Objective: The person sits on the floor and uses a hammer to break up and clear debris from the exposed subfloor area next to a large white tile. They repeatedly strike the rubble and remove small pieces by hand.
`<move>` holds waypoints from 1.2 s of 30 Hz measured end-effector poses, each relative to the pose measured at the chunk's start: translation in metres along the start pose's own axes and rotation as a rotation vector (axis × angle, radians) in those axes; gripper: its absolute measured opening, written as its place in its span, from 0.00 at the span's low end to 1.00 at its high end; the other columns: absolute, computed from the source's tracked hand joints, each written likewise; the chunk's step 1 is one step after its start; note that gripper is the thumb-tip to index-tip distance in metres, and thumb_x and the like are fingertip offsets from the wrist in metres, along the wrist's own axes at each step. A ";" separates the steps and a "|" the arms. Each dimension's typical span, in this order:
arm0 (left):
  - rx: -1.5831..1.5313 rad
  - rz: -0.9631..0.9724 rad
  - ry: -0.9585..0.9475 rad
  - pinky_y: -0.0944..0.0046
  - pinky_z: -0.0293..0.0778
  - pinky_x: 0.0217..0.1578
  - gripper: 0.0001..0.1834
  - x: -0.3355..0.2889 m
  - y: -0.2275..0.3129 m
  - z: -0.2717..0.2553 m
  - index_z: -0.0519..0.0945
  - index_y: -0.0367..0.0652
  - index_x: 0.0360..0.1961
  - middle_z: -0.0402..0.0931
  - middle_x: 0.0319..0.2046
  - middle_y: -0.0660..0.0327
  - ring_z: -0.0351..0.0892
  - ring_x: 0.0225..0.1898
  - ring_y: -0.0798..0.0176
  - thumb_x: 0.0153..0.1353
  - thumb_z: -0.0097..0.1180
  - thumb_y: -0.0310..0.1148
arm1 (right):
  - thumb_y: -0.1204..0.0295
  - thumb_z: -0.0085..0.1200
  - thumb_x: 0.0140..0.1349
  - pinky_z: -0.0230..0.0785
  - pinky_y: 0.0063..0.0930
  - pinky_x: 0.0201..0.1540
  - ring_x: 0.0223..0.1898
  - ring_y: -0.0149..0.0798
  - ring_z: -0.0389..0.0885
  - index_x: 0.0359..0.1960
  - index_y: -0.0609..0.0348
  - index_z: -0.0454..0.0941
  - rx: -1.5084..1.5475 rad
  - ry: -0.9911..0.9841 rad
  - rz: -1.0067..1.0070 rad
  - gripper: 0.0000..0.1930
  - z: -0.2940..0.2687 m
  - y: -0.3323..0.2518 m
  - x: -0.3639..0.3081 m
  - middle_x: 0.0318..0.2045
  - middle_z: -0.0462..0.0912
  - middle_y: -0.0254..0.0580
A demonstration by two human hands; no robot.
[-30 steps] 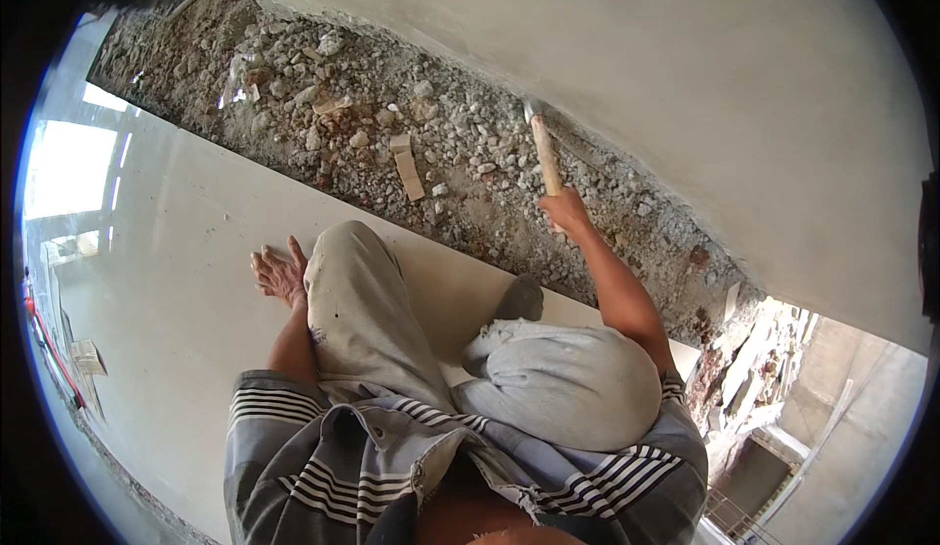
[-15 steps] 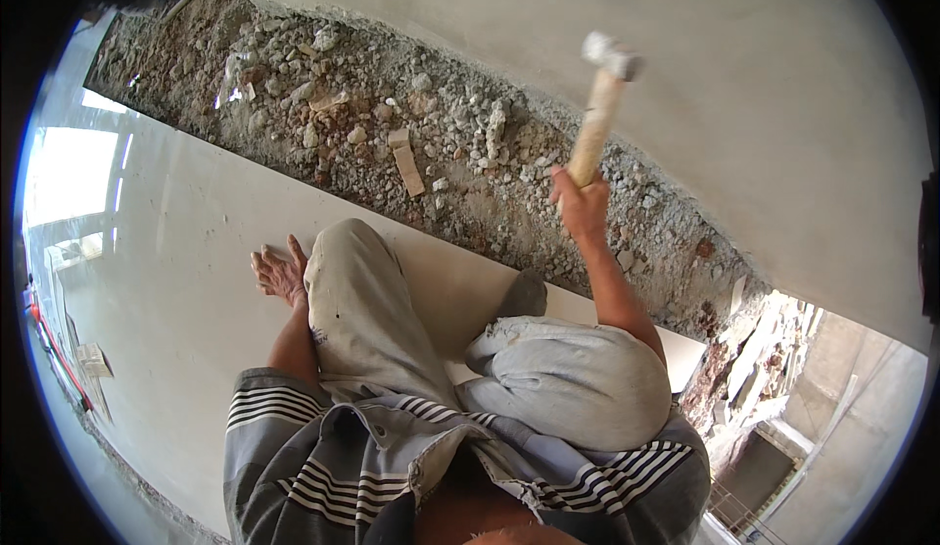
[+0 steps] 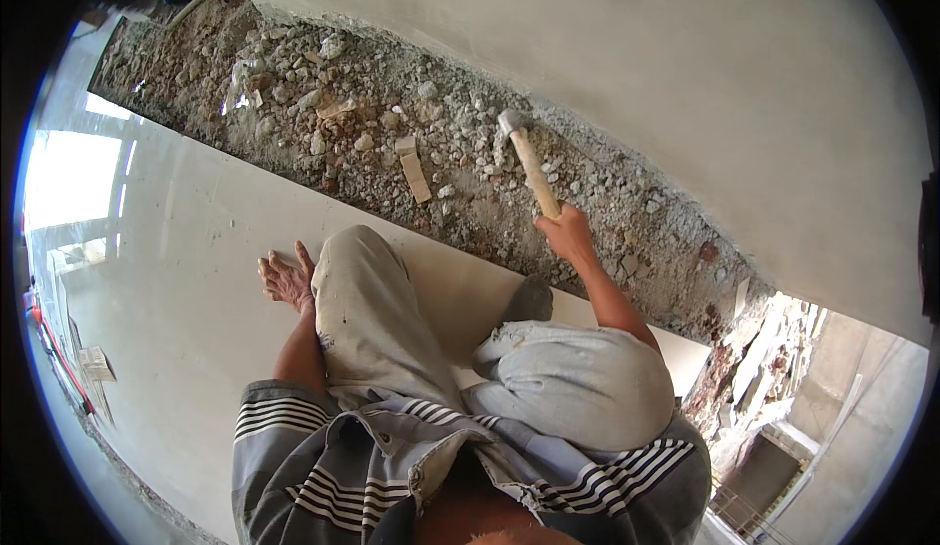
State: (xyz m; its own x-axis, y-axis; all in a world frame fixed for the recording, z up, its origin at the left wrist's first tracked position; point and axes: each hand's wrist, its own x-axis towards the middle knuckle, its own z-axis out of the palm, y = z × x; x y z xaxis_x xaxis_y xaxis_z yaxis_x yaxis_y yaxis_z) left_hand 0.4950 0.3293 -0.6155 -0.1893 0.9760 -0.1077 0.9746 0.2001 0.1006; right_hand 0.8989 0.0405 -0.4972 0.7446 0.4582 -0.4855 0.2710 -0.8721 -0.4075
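Observation:
My right hand (image 3: 570, 235) is closed round the lower end of a wooden hammer handle. The hammer (image 3: 535, 171) has a pale metal head, which is down at the rubble (image 3: 460, 124) near the foot of the wall; whether it touches the stones I cannot tell. My left hand (image 3: 287, 279) lies on the glossy cream floor tiles (image 3: 196, 281) beside my left knee, fingers spread and holding nothing. Between tiles and wall runs the strip of broken stones and earth, with a flat tan piece (image 3: 415, 173) lying on it.
A smooth grey wall (image 3: 705, 85) borders the rubble on the far side. At the right, past the tile edge, a lower opening (image 3: 759, 481) shows with broken masonry (image 3: 749, 369) above it. A red strip-like thing (image 3: 59, 349) and a small pale block (image 3: 96, 363) lie at far left.
My right hand has swung the hammer down and to the left, from raised in front of the wall to the rubble. My left hand stays on the tiles.

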 end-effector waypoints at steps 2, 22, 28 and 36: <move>0.050 -0.006 -0.009 0.38 0.33 0.69 0.45 -0.001 -0.002 0.001 0.60 0.51 0.69 0.46 0.73 0.55 0.39 0.74 0.54 0.60 0.42 0.70 | 0.60 0.61 0.56 0.73 0.33 0.31 0.27 0.40 0.82 0.39 0.69 0.79 0.215 0.051 -0.084 0.21 -0.032 -0.018 -0.012 0.25 0.82 0.50; 0.041 0.023 0.064 0.36 0.40 0.68 0.43 0.000 -0.007 0.008 0.62 0.52 0.67 0.50 0.71 0.55 0.43 0.73 0.51 0.59 0.43 0.70 | 0.60 0.64 0.54 0.73 0.39 0.31 0.29 0.44 0.84 0.37 0.67 0.78 0.286 0.169 -0.134 0.20 -0.031 -0.022 -0.021 0.27 0.83 0.52; 0.033 -0.003 0.022 0.36 0.37 0.69 0.45 -0.001 -0.005 0.005 0.61 0.51 0.68 0.48 0.72 0.56 0.40 0.74 0.52 0.59 0.42 0.71 | 0.65 0.62 0.58 0.72 0.35 0.28 0.25 0.42 0.81 0.38 0.66 0.78 0.519 0.479 -0.681 0.15 -0.026 -0.009 -0.001 0.24 0.81 0.47; 0.003 0.007 0.024 0.35 0.35 0.69 0.46 0.001 -0.004 0.007 0.61 0.51 0.68 0.47 0.72 0.56 0.39 0.74 0.53 0.58 0.41 0.72 | 0.58 0.63 0.56 0.73 0.39 0.29 0.26 0.49 0.83 0.41 0.68 0.78 -0.122 -0.047 0.058 0.22 0.011 0.024 -0.001 0.25 0.82 0.50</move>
State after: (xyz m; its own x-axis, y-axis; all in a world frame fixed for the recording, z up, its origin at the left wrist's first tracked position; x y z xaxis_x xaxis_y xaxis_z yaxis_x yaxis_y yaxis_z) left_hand 0.4914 0.3289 -0.6232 -0.1854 0.9791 -0.0832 0.9762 0.1932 0.0986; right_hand 0.8980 0.0209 -0.5153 0.7324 0.4118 -0.5422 0.3031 -0.9103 -0.2821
